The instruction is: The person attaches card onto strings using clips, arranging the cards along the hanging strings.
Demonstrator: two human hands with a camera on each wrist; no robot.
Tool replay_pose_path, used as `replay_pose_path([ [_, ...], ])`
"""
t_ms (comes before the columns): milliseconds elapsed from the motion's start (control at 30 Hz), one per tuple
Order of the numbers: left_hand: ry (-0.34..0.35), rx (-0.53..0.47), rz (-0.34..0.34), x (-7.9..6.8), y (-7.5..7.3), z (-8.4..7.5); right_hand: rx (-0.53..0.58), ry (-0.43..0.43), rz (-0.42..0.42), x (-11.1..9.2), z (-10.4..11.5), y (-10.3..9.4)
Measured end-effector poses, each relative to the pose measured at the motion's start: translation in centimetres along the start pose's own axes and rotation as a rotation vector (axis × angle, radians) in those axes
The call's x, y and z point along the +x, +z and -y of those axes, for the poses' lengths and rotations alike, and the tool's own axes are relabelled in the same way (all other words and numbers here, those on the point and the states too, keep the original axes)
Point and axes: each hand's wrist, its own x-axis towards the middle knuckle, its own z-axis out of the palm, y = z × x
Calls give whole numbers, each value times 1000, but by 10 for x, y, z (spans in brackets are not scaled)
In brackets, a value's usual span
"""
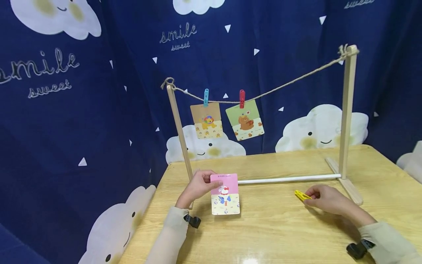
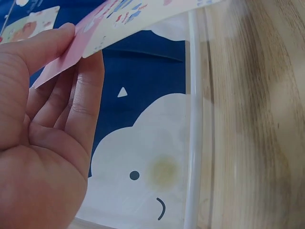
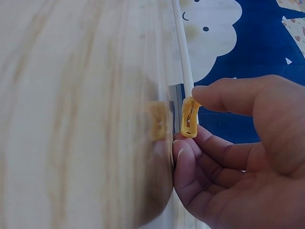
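Note:
My left hand [image 1: 202, 186] pinches a pink and cream card [image 1: 225, 194] by its upper left edge, thumb on the printed face. In the left wrist view the same card [image 2: 114, 24] tilts across the top, fingers behind it. Over to the right, my right hand [image 1: 329, 200] holds a yellow clothespin [image 1: 302, 195] between thumb and fingers, low over the table. The right wrist view has the clothespin [image 3: 189, 117] upright between thumb and fingertips. Behind, a twine line [image 1: 296, 79] carries a brown card [image 1: 207, 121] under a blue clothespin [image 1: 206, 97] and a green card [image 1: 245, 120] under a red clothespin [image 1: 242, 98].
A wooden post [image 1: 179, 128] at the left and a taller post [image 1: 348, 113] at the right bear the twine. Between them a white rod [image 1: 290, 179] runs low above the wooden table [image 1: 270, 234]. A dark blue cloud-print curtain [image 1: 132, 110] hangs behind.

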Motion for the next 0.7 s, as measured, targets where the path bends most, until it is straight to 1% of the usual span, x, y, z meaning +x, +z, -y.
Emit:
replay_pose_path([
  [200, -16, 4, -2, 0, 4, 1, 0, 14, -3, -3, -1, 2],
  [400, -39, 27, -18, 2, 6, -3, -23, 14, -44, -1, -2, -1],
  [567, -15, 6, -28, 3, 8, -6, -3, -3, -100, 0, -2, -3],
  [700, 7, -6, -34, 3, 11, -10, 59, 14, -114, -3, 3, -8],
])
